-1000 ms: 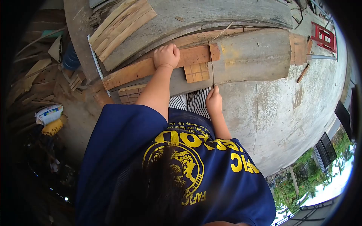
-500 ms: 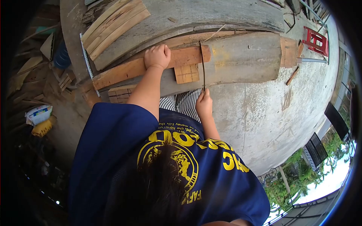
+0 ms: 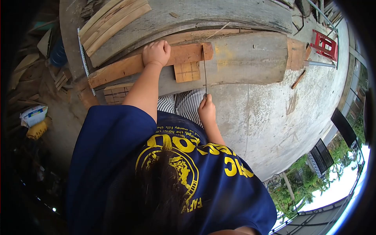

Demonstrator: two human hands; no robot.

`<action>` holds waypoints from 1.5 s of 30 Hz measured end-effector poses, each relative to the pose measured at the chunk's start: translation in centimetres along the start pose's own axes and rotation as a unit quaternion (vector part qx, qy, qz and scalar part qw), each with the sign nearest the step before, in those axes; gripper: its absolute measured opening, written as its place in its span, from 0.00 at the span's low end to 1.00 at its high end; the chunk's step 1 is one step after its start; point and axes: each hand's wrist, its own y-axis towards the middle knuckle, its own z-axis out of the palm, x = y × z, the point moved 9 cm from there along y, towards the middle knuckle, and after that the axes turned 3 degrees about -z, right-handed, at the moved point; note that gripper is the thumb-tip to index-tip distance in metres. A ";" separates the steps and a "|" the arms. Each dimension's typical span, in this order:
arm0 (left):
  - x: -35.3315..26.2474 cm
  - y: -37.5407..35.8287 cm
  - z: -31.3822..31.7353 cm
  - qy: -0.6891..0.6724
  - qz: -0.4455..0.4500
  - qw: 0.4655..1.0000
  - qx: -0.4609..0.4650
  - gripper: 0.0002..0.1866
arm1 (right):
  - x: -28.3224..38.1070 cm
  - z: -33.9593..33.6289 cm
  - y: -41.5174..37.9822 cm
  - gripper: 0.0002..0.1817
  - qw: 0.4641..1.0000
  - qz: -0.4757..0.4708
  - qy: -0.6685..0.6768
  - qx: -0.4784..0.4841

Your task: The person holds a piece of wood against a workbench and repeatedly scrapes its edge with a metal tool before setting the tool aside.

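My left hand (image 3: pixel 156 53) is closed over a reddish-brown wooden beam (image 3: pixel 117 70), pressing down on its top. In my right hand (image 3: pixel 207 111) is the handle end of a thin dark saw (image 3: pixel 205 72), seen edge-on from above. Its blade lies across the beam close to the right end and points away from my body. The handle is mostly hidden by my fingers. Under the beam sits a smaller light-brown wood block (image 3: pixel 187 72) with dark lines on it. Both rest on a wide grey plank (image 3: pixel 250 58).
Several pale wood strips (image 3: pixel 115 23) lie at the upper left, beside a white ruler-like strip (image 3: pixel 84 58). A red plastic stool (image 3: pixel 325 45) stands at the far right on the concrete floor (image 3: pixel 270 117). Scrap wood and bags (image 3: pixel 33 115) lie on the left.
My right hand has drawn the saw slightly back toward my body, so its far tip no longer sticks out past the beam. My left hand stays on the beam. The view has shifted a little.
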 end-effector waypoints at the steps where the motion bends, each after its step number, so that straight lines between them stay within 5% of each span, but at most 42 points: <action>1: 0.2 0.1 0.2 0.006 -0.006 1.000 0.006 0.16 | -0.2 0.1 0.2 0.08 1.000 0.003 -0.003 -0.003; 8: -0.1 0.3 0.3 0.028 -0.002 0.999 0.028 0.17 | 4.8 -0.4 6.4 0.09 0.998 -0.039 0.031 -0.037; 15: 0.0 0.4 0.4 0.027 0.011 1.000 -0.011 0.17 | -0.6 1.5 0.3 0.08 0.999 0.000 0.036 -0.021; 21: 0.0 0.5 0.4 0.038 -0.006 0.999 0.018 0.17 | 4.9 -0.1 7.5 0.07 0.994 -0.057 0.077 -0.061; 28: 0.1 0.6 0.6 0.032 -0.008 0.999 0.018 0.17 | 1.1 1.0 1.2 0.08 0.997 0.014 0.070 -0.011; 35: 0.2 0.3 0.6 0.046 0.001 0.999 0.007 0.17 | 6.1 -0.6 8.4 0.08 0.994 -0.059 0.077 -0.056; 45: 0.0 0.5 0.5 0.058 -0.002 0.998 0.024 0.17 | -0.4 1.7 2.1 0.08 0.994 0.023 0.104 -0.030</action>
